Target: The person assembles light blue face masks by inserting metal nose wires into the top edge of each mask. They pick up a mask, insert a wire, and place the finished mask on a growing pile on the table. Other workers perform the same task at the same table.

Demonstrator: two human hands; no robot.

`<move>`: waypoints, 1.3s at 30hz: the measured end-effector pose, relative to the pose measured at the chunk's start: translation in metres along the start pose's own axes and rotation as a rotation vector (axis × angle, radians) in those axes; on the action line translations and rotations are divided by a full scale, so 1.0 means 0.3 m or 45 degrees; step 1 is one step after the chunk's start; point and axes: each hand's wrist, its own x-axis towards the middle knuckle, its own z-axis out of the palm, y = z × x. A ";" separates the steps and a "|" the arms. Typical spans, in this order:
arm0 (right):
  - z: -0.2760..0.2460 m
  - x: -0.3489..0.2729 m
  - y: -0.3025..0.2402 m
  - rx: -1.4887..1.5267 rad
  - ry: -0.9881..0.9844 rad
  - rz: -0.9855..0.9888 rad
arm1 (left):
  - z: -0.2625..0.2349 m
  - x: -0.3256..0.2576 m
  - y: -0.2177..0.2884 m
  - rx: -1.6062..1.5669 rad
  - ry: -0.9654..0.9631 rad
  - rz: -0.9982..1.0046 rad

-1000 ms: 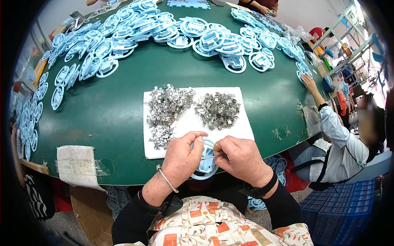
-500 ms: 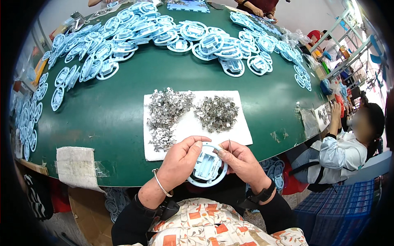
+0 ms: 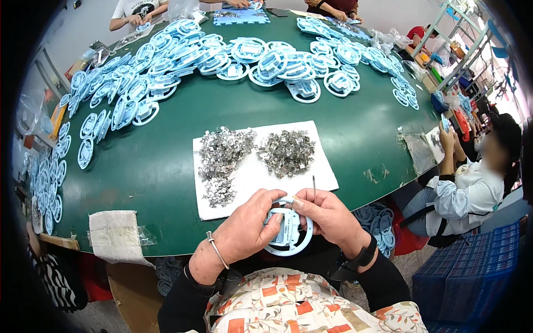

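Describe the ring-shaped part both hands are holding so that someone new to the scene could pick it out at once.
Start at the green table, then its near edge below the white sheet of metal bits. There the left hand and right hand hold one pale blue ring part. It alone is off the table, unlike the piled ones.

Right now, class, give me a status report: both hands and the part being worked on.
Left hand and right hand both grip the light-blue ring-shaped plastic part. Right hand also holds a thin metal pin. Nothing blocking.
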 end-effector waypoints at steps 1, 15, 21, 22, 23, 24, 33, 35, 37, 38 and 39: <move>-0.002 0.006 0.002 0.099 -0.039 -0.021 | 0.008 -0.002 -0.003 0.009 0.050 0.028; 0.092 0.073 0.025 -0.419 0.212 -0.671 | 0.034 -0.048 -0.045 -2.384 -0.048 -0.454; 0.091 0.081 0.013 -0.515 0.247 -0.668 | 0.041 -0.055 -0.049 -2.423 -0.062 -0.436; 0.090 0.079 0.011 -0.535 0.257 -0.658 | 0.044 -0.054 -0.052 -2.433 -0.077 -0.431; 0.092 0.079 0.008 -0.535 0.259 -0.666 | 0.047 -0.055 -0.056 -2.426 -0.068 -0.426; 0.096 0.078 0.004 -0.534 0.261 -0.675 | 0.052 -0.058 -0.059 -2.419 -0.061 -0.420; 0.058 0.091 -0.005 -0.285 0.064 -0.316 | 0.048 -0.062 -0.051 -2.264 -0.176 -0.484; 0.039 0.086 -0.028 -0.307 -0.026 -0.206 | 0.051 -0.079 -0.042 -2.258 -0.153 -0.631; -0.008 0.070 -0.032 -0.210 -0.079 -0.117 | 0.046 -0.095 -0.030 -2.126 -0.187 -0.691; -0.029 0.057 -0.041 -0.149 -0.090 -0.098 | 0.035 -0.100 -0.002 -1.956 -0.150 -0.757; -0.032 0.046 -0.060 -0.103 -0.058 -0.099 | 0.038 -0.116 -0.014 -2.012 -0.167 -0.701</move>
